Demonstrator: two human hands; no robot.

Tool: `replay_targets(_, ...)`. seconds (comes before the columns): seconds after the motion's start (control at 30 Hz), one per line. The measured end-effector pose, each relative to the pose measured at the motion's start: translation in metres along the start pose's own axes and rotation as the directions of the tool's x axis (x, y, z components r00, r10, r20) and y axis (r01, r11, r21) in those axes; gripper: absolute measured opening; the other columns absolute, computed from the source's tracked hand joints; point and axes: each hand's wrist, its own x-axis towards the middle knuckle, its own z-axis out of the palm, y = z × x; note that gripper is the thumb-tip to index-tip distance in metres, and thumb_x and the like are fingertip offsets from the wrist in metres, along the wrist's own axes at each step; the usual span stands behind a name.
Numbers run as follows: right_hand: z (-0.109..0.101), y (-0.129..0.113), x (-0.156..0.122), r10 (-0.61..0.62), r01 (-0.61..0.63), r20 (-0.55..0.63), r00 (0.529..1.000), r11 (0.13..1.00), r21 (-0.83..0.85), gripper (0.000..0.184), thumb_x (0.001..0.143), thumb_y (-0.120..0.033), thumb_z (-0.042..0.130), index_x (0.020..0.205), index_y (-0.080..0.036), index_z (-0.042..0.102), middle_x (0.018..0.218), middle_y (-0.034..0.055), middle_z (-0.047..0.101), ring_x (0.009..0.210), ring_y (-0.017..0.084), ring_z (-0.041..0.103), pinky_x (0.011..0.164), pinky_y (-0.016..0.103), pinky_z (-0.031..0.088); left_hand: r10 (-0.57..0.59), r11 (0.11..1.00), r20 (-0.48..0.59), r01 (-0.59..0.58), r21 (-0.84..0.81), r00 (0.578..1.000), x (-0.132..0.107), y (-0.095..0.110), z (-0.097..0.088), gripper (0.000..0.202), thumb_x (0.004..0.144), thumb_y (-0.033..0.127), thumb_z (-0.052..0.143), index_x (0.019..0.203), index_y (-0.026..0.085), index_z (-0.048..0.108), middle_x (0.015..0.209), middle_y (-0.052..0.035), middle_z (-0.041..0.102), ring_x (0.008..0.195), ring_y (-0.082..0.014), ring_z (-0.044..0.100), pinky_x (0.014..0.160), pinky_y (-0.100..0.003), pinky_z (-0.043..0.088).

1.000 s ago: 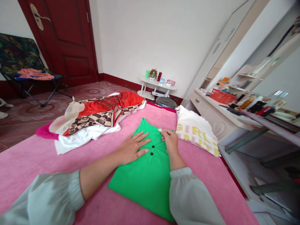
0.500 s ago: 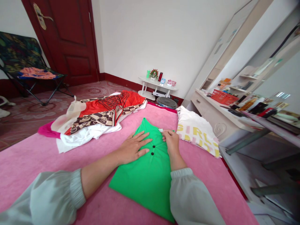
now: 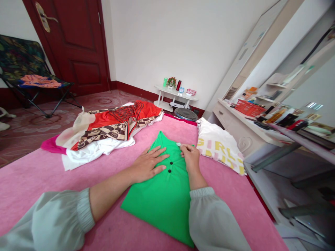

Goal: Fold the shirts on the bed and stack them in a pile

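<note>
A green shirt [image 3: 162,205] with two dark buttons lies folded flat on the pink bedspread [image 3: 104,216]. My left hand [image 3: 151,164] rests palm down on its upper left part, fingers spread. At the collar, my right hand [image 3: 190,156] is closed in a pinch on a small whitish label [image 3: 178,144], which pokes out past the fingertips. Part of the collar and the shirt's right edge are hidden behind this hand and sleeve.
To the left lies a heap of clothes [image 3: 112,120] in red, brown check and white. A white printed shirt [image 3: 220,146] is on the right. Beyond the bed edge stands a dressing table [image 3: 230,122] with a red basket [image 3: 249,107] and bottles.
The label at the collar shows slightly more and at a different tilt, with my right fingers shifted a little. My left hand stays flat on the shirt.
</note>
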Motion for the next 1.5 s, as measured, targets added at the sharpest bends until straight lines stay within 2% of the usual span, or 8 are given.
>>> replay_targets(0.27, 0.001, 0.003, 0.002, -0.03, 0.033, 0.041, 0.999, 0.997, -0.066, 0.029, 0.066, -0.027, 0.055, 0.083, -0.014, 0.074, 0.066, 0.0028, 0.07, 0.05, 0.014, 0.056, 0.05, 0.025, 0.045, -0.003, 1.0, 0.002, 0.003, -0.001, 1.0, 0.0, 0.001, -0.001, 0.054, 0.092, 0.059, 0.028, 0.141, 0.036, 0.033, 0.154, 0.0024, 0.019, 0.141, -0.0232, 0.017, 0.113, -0.046, 0.015)
replay_targets(0.57, 0.002, 0.003, -0.003, -0.256, 0.298, 0.164, 0.953, 0.896, -0.331, 0.027, 0.069, -0.018, 0.049, 0.073, -0.025, 0.075, 0.081, -0.0002, 0.072, 0.077, 0.016, 0.063, 0.073, 0.027, 0.047, -0.001, 1.0, 0.004, 0.001, -0.01, 1.0, 0.0, 0.0, -0.001, 0.054, 0.092, 0.059, 0.029, 0.142, 0.036, 0.032, 0.154, 0.0019, 0.019, 0.141, -0.0242, 0.017, 0.113, -0.046, 0.015)
replay_targets(0.9, 0.0, -0.007, -0.006, -0.185, 0.294, 0.268, 0.946, 0.839, -0.458, 0.028, 0.072, -0.013, 0.048, 0.072, -0.024, 0.074, 0.084, -0.0004, 0.07, 0.079, 0.014, 0.062, 0.077, 0.025, 0.047, 0.006, 1.0, -0.002, -0.006, -0.016, 1.0, 0.0, 0.0, -0.001, 0.054, 0.093, 0.058, 0.029, 0.142, 0.037, 0.032, 0.154, 0.002, 0.019, 0.141, -0.0241, 0.016, 0.113, -0.046, 0.015)
replay_targets(1.0, -0.009, -0.017, -0.004, -0.104, 0.347, 0.434, 0.895, 0.772, -0.532, 0.032, 0.074, -0.011, 0.048, 0.082, -0.025, 0.075, 0.092, 0.0011, 0.072, 0.085, 0.017, 0.063, 0.081, 0.028, 0.046, 0.007, 1.0, -0.003, -0.007, -0.013, 1.0, 0.0, -0.001, 0.0, 0.054, 0.092, 0.059, 0.029, 0.142, 0.036, 0.032, 0.154, 0.0016, 0.02, 0.141, -0.0237, 0.016, 0.113, -0.046, 0.014)
replay_targets(1.1, -0.018, -0.039, -0.009, 0.044, 0.466, 0.645, 0.763, 0.653, -0.596, 0.038, 0.077, -0.013, 0.05, 0.104, -0.03, 0.071, 0.102, 0.0009, 0.071, 0.091, 0.02, 0.064, 0.081, 0.03, 0.046, 0.009, 1.0, 0.001, -0.009, -0.008, 1.0, 0.0, -0.001, 0.001, 0.055, 0.092, 0.059, 0.029, 0.142, 0.036, 0.032, 0.154, 0.0015, 0.02, 0.141, -0.0238, 0.016, 0.113, -0.046, 0.014)
replay_targets(1.17, -0.019, -0.057, -0.018, 0.13, 0.543, 0.69, 0.712, 0.521, -0.659, 0.041, 0.079, -0.018, 0.052, 0.115, -0.031, 0.065, 0.108, 0.0037, 0.069, 0.095, 0.023, 0.064, 0.078, 0.031, 0.046, 0.013, 1.0, 0.001, -0.013, -0.008, 1.0, 0.0, -0.002, 0.001, 0.055, 0.092, 0.059, 0.029, 0.142, 0.035, 0.033, 0.154, 0.0016, 0.02, 0.141, -0.0241, 0.016, 0.113, -0.046, 0.014)
replay_targets(1.3, -0.012, -0.079, -0.035, 0.21, 0.596, 0.653, 0.727, 0.277, -0.753, 0.04, 0.083, -0.022, 0.049, 0.121, -0.026, 0.061, 0.107, 0.0121, 0.068, 0.096, 0.028, 0.063, 0.075, 0.035, 0.045, 0.018, 1.0, -0.003, -0.018, -0.014, 1.0, 0.001, -0.002, 0.001, 0.056, 0.092, 0.059, 0.029, 0.141, 0.034, 0.034, 0.154, 0.001, 0.02, 0.141, -0.0241, 0.017, 0.114, -0.046, 0.014)
replay_targets(1.5, -0.01, -0.08, -0.034, 0.24, 0.603, 0.656, 0.715, 0.264, -0.753, 0.044, 0.083, -0.024, 0.047, 0.126, -0.03, 0.057, 0.109, 0.0094, 0.068, 0.097, 0.027, 0.063, 0.074, 0.033, 0.043, 0.013, 1.0, 0.002, -0.013, -0.016, 1.0, 0.0, -0.002, 0.001, 0.055, 0.092, 0.059, 0.028, 0.142, 0.035, 0.032, 0.154, 0.0001, 0.02, 0.141, -0.0253, 0.016, 0.113, -0.047, 0.014)
